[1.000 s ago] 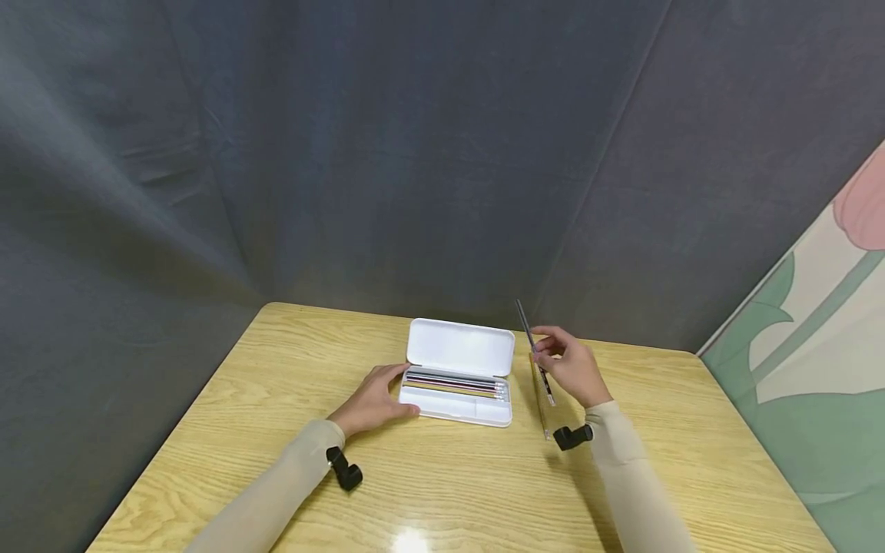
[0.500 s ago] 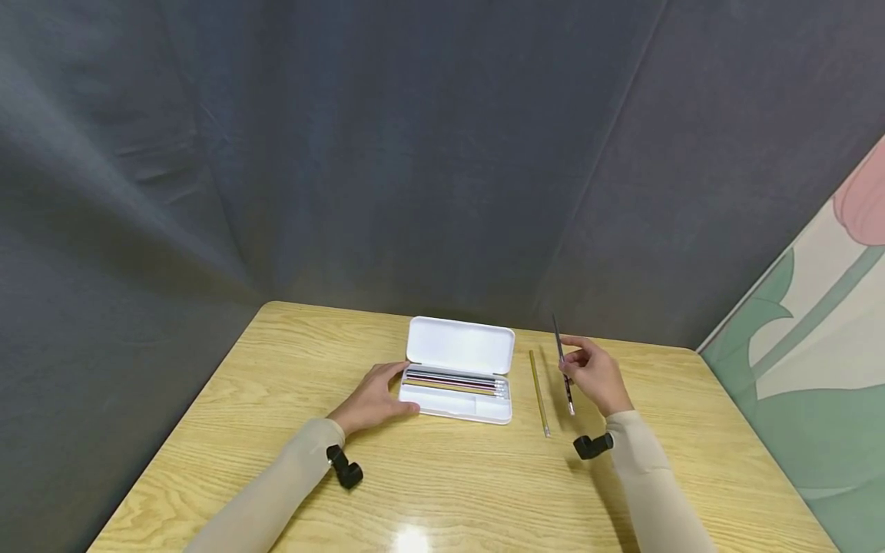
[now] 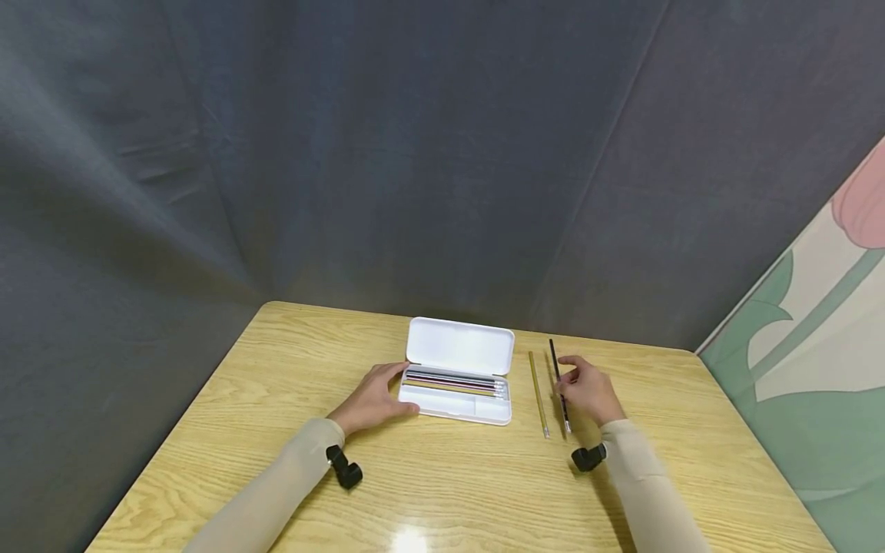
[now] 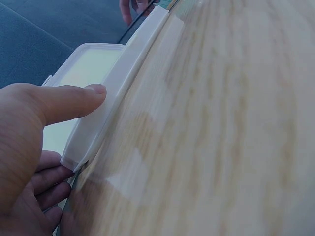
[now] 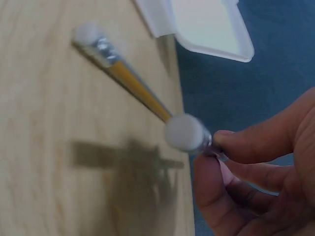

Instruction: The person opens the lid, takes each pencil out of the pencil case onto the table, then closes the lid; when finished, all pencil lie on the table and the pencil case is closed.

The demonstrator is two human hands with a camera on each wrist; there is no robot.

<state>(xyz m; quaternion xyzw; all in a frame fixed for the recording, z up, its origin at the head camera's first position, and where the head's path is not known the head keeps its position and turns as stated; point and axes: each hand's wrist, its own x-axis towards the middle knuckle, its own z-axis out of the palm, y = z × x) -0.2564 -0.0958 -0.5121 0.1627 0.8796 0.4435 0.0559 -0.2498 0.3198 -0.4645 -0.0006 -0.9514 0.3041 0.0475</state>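
A white pencil case (image 3: 456,418) stands with its lid raised, holding several pencils (image 3: 452,384) side by side. My left hand (image 3: 373,399) grips its left end; in the left wrist view the thumb (image 4: 74,102) lies along the front wall and the fingers bend by the corner. To the right, my right hand (image 3: 591,392) pinches a black pencil (image 3: 555,357) between thumb and fingers, low over the table. Its white eraser (image 5: 183,132) faces the right wrist camera. A yellow pencil (image 3: 538,395) lies on the table between the case and the black pencil.
The wooden table (image 3: 442,491) has its back edge just behind the case and right hand. A dark grey curtain (image 3: 415,153) hangs behind it. A cloth with a flower pattern (image 3: 816,361) hangs at the right.
My right hand has carried the black pencil rightward, away from over the yellow pencil, then lowered it toward the table. The left hand and case have stayed in place.
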